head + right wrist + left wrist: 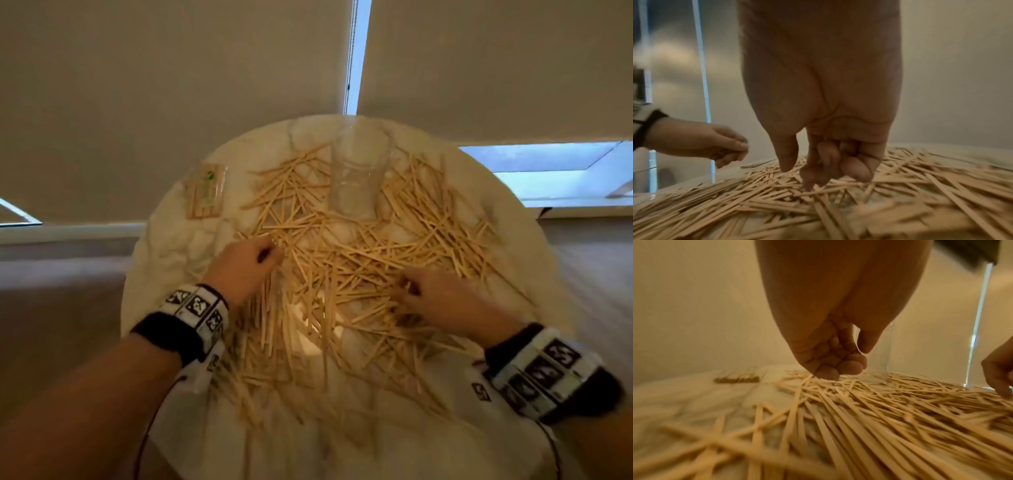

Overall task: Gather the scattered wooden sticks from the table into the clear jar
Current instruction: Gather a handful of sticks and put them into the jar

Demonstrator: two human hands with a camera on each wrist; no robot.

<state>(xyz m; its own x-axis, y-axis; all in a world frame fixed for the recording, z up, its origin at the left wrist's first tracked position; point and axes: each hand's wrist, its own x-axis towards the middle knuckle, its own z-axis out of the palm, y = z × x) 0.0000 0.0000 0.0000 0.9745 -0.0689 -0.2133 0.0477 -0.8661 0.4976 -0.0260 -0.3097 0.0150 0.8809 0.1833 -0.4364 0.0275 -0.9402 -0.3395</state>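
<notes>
wooden sticks lie scattered in a thick criss-cross layer over most of the round marble-look table, from the far half down to the near edge. clear jar stands upright at the far middle of the table, sticks all around its base; no sticks seen inside it, but the glass is blurry.

left hand is over the left side of the pile, fingers curled down with the fingertips touching the sticks. whether it has a stick pinched, cannot tell. right hand is over the right side of the pile, fingers bent down, one fingertip poking into the sticks. cannot tell if it holds any.

both wrists wear black straps with white bands printed with black square marker patterns; no readable words on them.

flat clear packet of sticks sits at the far left of the table, apart from the pile. it has a small green label mark, text too blurred to read.

beige roller blinds hang behind the table, with a bright strip between them.
</notes>
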